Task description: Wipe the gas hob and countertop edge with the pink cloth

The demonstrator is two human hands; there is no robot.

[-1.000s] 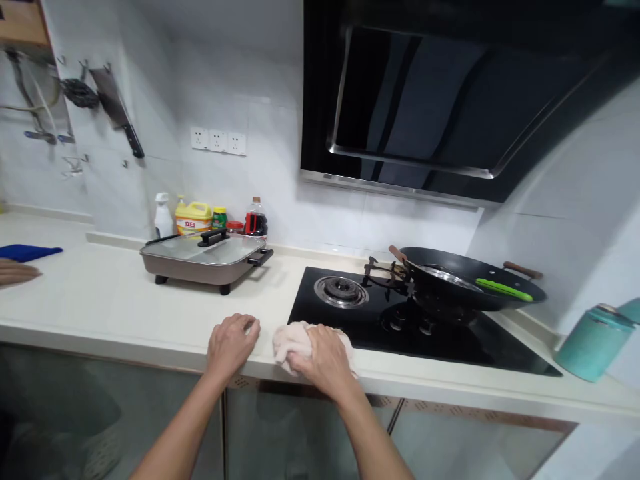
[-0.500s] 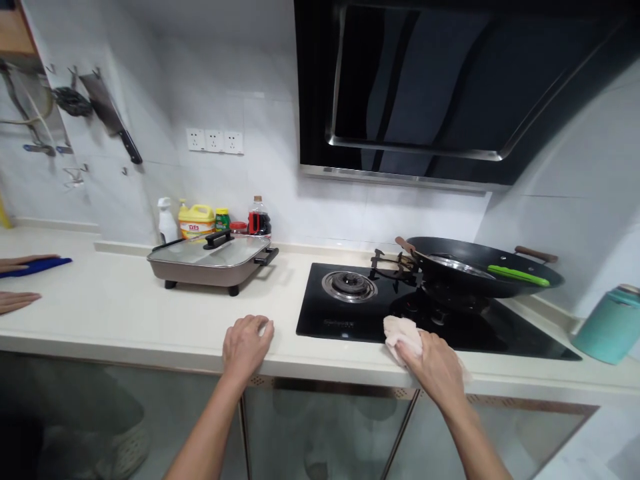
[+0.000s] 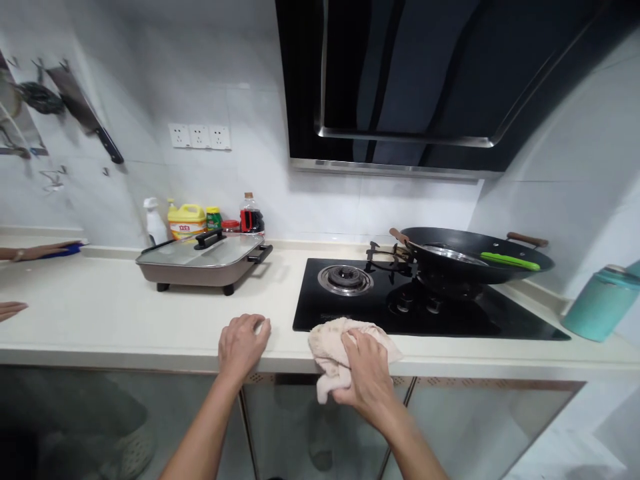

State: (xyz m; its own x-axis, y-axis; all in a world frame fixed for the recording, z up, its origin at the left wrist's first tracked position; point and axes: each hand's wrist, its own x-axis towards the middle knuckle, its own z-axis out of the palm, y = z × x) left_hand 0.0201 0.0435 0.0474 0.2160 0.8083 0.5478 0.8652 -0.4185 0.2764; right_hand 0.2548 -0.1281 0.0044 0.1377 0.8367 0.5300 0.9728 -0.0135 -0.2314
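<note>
My right hand (image 3: pixel 370 377) is closed on a pale pink cloth (image 3: pixel 327 343), its fingers pressing it down at the front edge of the black gas stove (image 3: pixel 360 313). Part of the cloth hangs over the counter's front edge. To the left of the stove, my left hand (image 3: pixel 244 343) rests on the white countertop (image 3: pixel 125 320) with its fingers loosely curled and nothing seen in them; its fingertips are partly hidden. An electric pan with a glass lid (image 3: pixel 200 263) stands behind and left of that hand.
A black wok (image 3: pixel 480 267) with a green-handled utensil (image 3: pixel 510 261) sits on the stove's right burner, beside a teal bottle (image 3: pixel 603 303). Bottles, including a yellow jug (image 3: pixel 187 223), line the wall. At far left a co-worker's hand (image 3: pixel 43 252) is on a blue cloth (image 3: pixel 70 249).
My right hand has slid left along the stove's front edge with the cloth, which is more spread out. My left hand stays on the counter. The co-worker's blue cloth has moved back; the view has shifted.
</note>
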